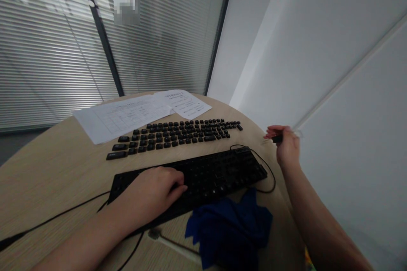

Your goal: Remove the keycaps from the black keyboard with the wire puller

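Right grip: right hand (288, 146) is raised off the table's far edge, fingertips pinched on a small dark keycap (277, 138).
Left grip: left hand (152, 192) lies palm down, fingers loosely spread, pressing on the stripped keyboard base (203, 175).
Loose keycaps: keycap rows (174, 133) are laid out in layout order on the round wooden table (57, 169), just behind the base.
Step, judged: keycaps seem to be moving between rows and base; direction unclear.
Next move, judged: calls for a steady base and careful alignment.
Nearby: blue cloth (230, 228) at the base's near edge; printed sheets (133, 114) behind the rows.
Hard to see: pinched piece is blurred; cable (57, 216) runs out of frame.
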A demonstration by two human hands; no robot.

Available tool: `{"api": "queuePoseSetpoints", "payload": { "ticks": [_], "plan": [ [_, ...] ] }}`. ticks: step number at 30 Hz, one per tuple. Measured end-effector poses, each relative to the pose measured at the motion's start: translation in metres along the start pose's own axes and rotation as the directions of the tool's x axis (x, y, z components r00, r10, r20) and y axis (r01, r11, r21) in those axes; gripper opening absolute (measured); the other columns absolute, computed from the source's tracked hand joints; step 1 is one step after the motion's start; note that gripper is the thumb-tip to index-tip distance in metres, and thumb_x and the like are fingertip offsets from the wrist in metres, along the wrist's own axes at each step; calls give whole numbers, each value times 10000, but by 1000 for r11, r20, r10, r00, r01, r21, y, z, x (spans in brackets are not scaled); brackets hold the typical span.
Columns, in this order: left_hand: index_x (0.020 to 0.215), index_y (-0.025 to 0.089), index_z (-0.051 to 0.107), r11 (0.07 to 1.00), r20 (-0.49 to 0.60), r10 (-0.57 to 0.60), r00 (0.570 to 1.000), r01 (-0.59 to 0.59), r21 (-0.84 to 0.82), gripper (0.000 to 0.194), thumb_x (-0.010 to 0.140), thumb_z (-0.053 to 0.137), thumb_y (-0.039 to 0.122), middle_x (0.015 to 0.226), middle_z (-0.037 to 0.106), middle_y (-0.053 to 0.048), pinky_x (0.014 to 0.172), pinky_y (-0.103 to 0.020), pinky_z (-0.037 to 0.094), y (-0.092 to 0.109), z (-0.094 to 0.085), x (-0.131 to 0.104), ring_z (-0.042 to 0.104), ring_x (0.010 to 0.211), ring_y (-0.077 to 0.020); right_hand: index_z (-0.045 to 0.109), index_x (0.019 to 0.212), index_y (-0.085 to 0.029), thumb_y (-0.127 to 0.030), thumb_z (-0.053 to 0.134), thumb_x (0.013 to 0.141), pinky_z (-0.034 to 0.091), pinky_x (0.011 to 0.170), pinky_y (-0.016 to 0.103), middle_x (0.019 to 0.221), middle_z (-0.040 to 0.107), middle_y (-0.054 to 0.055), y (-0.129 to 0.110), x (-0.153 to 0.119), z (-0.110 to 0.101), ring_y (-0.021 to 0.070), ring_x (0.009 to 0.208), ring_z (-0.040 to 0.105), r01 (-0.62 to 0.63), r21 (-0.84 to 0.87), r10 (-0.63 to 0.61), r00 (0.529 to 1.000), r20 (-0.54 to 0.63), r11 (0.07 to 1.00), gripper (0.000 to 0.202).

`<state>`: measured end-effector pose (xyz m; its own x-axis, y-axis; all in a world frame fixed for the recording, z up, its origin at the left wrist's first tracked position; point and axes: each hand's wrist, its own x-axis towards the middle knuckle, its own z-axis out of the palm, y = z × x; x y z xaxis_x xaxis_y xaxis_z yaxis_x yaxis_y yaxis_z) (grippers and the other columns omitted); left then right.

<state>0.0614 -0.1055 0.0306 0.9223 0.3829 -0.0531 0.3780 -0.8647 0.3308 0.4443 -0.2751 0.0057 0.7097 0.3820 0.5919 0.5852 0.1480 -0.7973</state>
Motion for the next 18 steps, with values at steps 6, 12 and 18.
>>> {"api": "queuePoseSetpoints", "payload": {
  "ticks": [6, 12, 18],
  "plan": [
    [801, 232, 739, 1000, -7, 7, 1000, -7, 23, 298, 979, 535, 356, 840, 768, -49, 697, -341, 487, 0, 0, -2, 714, 772, -236, 640, 771, -245, -714, 475, 953, 403, 460, 307, 411, 328, -85, -5, -36, -31, 150, 376, 387, -273, 370, 281, 959, 32, 888, 529],
    [937, 238, 767, 996, -140, 85, 986, -81, 30, 237, 962, 559, 350, 992, 764, -76, 881, -427, 565, -5, 5, 1, 716, 963, -284, 621, 1068, -252, -641, 807, 774, 435, 451, 237, 701, 648, -49, 2, -53, -20, 127, 510, 592, -366, 377, 390, 921, 13, 851, 522],
    [1194, 237, 764, 987, -250, 164, 954, -159, 37, 351, 956, 586, 424, 1402, 680, -124, 1131, -538, 514, -20, 18, 6, 645, 1284, -347, 539, 1024, -277, -690, 639, 862, 443, 462, 243, 624, 530, -83, 6, -53, -17, 135, 496, 549, -313, 178, 299, 949, 102, 933, 455]
  ]
}}
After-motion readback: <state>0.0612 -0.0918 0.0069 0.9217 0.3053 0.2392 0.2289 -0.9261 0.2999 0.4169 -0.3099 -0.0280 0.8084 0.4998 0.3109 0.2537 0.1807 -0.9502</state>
